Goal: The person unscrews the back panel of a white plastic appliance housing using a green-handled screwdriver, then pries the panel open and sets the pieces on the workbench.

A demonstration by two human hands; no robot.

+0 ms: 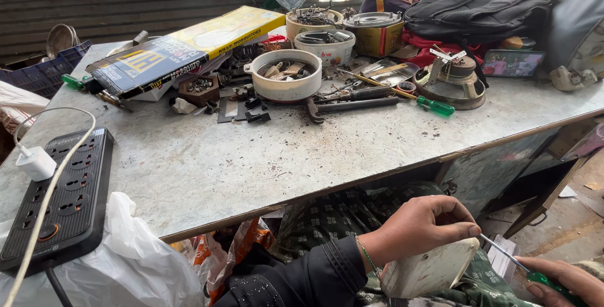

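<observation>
Down below the worktop's (264, 156) edge, over the lap, the left hand (428, 222) is curling its fingers over a white plastic casing (431, 269), gripping it from above; the right hand (566, 280) is closing around a green-handled screwdriver (522, 268), its shaft angling toward the casing; further out, a black power strip (66, 197) is lying on the worktop, and a white bowl (286, 75) of parts is sitting among scattered tools.

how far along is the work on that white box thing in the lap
Done so far: nothing clearly; the white casing looks closed and whole. In hand: the left hand grips it from above in the lap, while the right hand points a green-handled screwdriver at its edge. Left: opening it, by the look of it. No removed screws are visible nearby. Other tools and a white pot of parts lie untouched on the table.
</observation>
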